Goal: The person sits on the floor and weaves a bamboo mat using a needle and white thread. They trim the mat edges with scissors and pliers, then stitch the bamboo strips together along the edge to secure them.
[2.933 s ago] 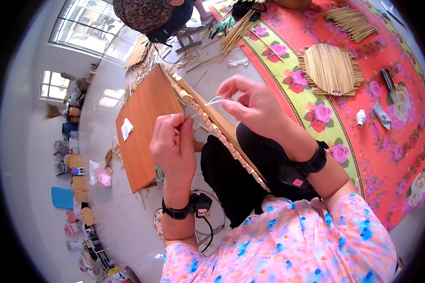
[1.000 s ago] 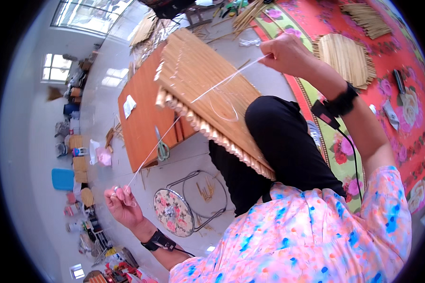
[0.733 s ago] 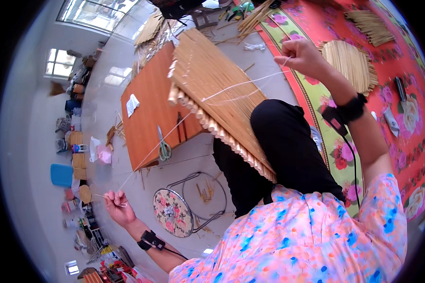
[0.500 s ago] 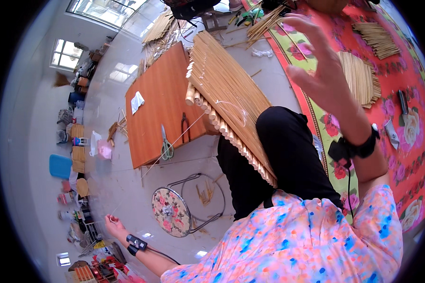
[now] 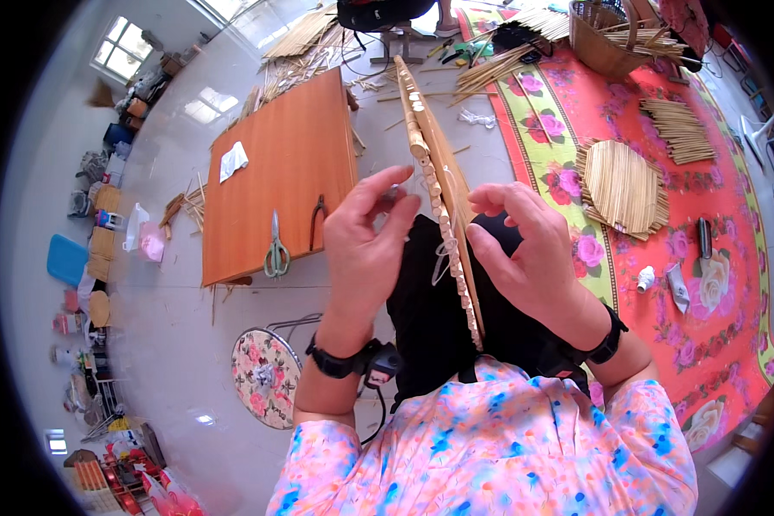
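A panel of bamboo sticks (image 5: 445, 159) stands almost on edge across my lap, its cut stick ends facing left. White string (image 5: 441, 261) hangs in a loop at its lower part. My left hand (image 5: 361, 241) is just left of the panel, fingers curled toward the thumb; whatever lies between them is too small to make out. On the panel's other side, my right hand (image 5: 529, 254) is above my knee, its fingers bent and the thumb apart from them, with nothing visible in it.
An orange-brown table (image 5: 275, 172) at left bears green-handled scissors (image 5: 276, 249), pliers (image 5: 318, 219) and a white cloth (image 5: 233, 161). A floral stool (image 5: 262, 378) stands near. On the red floral mat (image 5: 568, 120) lie an octagonal stick panel (image 5: 623, 185), a stick bundle (image 5: 678, 129) and a basket (image 5: 606, 39).
My left hand has come from far left, where a string ran taut to it, to beside the panel. My right hand has lowered toward the panel, which has turned onto its edge.
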`<state>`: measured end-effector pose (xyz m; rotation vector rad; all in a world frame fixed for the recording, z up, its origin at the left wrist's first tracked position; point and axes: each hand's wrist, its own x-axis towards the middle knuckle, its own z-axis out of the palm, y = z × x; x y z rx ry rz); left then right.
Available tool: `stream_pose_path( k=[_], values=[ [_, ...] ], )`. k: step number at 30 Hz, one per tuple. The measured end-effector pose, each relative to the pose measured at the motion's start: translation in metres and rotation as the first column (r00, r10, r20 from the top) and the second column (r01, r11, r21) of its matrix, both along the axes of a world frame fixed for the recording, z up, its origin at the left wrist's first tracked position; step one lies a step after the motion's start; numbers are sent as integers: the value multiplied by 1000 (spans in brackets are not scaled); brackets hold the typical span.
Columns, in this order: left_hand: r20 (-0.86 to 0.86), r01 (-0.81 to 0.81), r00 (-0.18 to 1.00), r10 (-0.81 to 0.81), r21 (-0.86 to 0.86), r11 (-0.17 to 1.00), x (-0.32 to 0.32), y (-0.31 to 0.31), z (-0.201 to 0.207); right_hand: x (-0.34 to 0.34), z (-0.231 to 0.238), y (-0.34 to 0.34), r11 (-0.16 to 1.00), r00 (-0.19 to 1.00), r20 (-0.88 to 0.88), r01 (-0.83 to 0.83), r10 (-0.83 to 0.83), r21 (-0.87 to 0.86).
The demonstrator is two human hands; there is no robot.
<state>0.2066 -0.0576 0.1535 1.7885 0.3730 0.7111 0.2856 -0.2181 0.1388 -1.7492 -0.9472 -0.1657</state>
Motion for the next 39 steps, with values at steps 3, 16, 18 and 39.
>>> stream_pose_path(
  k=[3, 16, 18, 39],
  values=[
    [-31, -3, 1000, 3, -26, 1000, 7, -1, -9, -1, -2, -1, 1000, 1000, -19, 2, -2, -1],
    [38, -337, 837, 547, 822, 459, -87, 115, -9, 27, -9, 30, 932, 713, -601, -285, 361, 223],
    [76, -364, 763, 642, 871, 329, -127, 152, -15, 28, -7, 28, 927, 703, -605, -297, 374, 228],
    [36, -22, 999, 21, 31, 999, -14, 5, -3, -15, -25, 37, 965, 996, -82, 53, -33, 257]
  ],
)
